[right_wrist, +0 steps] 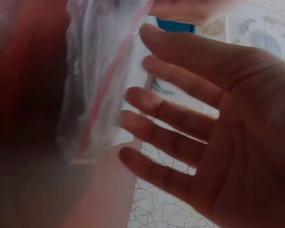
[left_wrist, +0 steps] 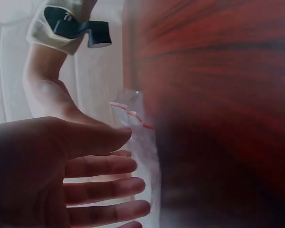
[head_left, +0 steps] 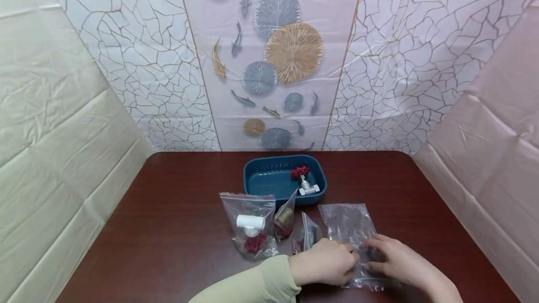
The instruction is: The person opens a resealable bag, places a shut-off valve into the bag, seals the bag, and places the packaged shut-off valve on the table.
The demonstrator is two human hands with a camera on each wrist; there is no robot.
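A clear zip bag (head_left: 347, 221) with a red line along its opening lies flat on the right of the table, no part visible in it. My left hand (head_left: 326, 262) is over the bag's left side; in the left wrist view its fingers are nearly straight and touch or almost touch the plastic (left_wrist: 145, 147). On the bag's right side is my right hand (head_left: 396, 261), its fingers spread and slightly bent against the film (right_wrist: 97, 95). Neither hand visibly pinches the bag. Part of a smaller bag (head_left: 310, 230) is hidden behind the left hand.
A blue tray (head_left: 269, 183) at the back holds a metal valve (head_left: 306, 185) with a red handwheel (head_left: 300, 172). In front stand a zip bag with a white tee-shaped valve (head_left: 250, 222) and red wheel, and a bag with a brass-coloured part (head_left: 285, 216).
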